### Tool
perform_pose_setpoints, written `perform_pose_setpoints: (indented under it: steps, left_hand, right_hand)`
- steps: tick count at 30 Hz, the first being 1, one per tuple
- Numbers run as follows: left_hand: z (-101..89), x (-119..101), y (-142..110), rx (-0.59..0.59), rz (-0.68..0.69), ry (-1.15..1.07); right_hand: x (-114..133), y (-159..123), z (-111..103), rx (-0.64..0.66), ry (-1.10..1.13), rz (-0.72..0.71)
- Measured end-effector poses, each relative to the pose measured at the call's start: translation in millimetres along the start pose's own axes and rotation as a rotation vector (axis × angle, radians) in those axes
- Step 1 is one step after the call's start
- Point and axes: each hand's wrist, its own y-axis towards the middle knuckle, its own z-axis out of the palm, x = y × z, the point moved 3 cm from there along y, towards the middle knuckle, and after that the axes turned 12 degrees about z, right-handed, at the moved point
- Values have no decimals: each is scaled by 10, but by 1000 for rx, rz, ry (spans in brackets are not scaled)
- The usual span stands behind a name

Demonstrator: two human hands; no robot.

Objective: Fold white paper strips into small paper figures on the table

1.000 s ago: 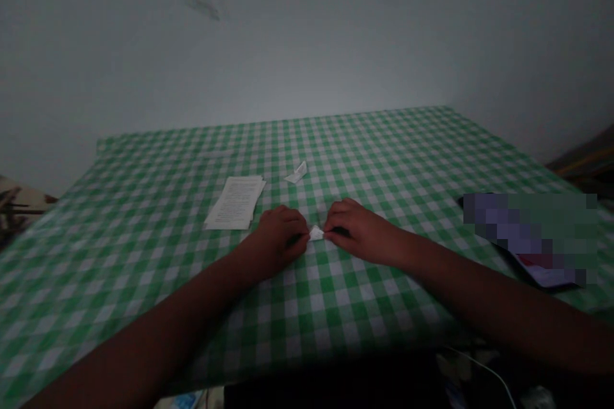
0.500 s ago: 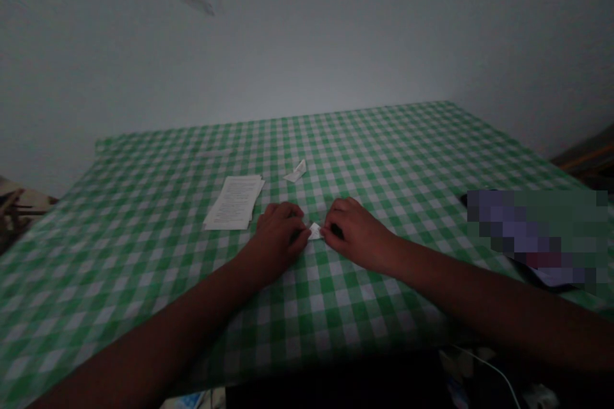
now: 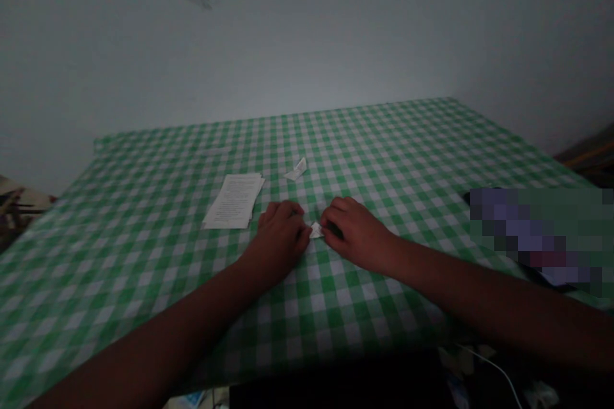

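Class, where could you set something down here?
Bare green checked tablecloth lies between the boat-shaped white paper and the flat dark-edged device, and left of the printed white paper stack. It's crowded where left hand and right hand flank the small folded white paper.

Free tablecloth (image 3: 398,153) beyond the right hand (image 3: 355,233); paper stack (image 3: 233,201) obstructs beside left hand (image 3: 279,239)

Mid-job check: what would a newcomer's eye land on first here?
The green-and-white checked tablecloth, spread across most of the view. Then the left hand and right hand, near the middle, with a small folded white paper between their fingertips. A stack of printed sheets lies left of them, a boat-shaped folded paper farther back.
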Motion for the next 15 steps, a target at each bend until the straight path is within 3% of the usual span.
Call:
perform_pose_setpoints:
  steps: [7,15]
  left_hand:
    - [13,-12,3,-6,-8,14]
    - [11,-6,7,-32,-46,10]
  right_hand:
    - [10,-25,-7,0,-14,-35]
    - [226,-144,-67,51,-259,-91]
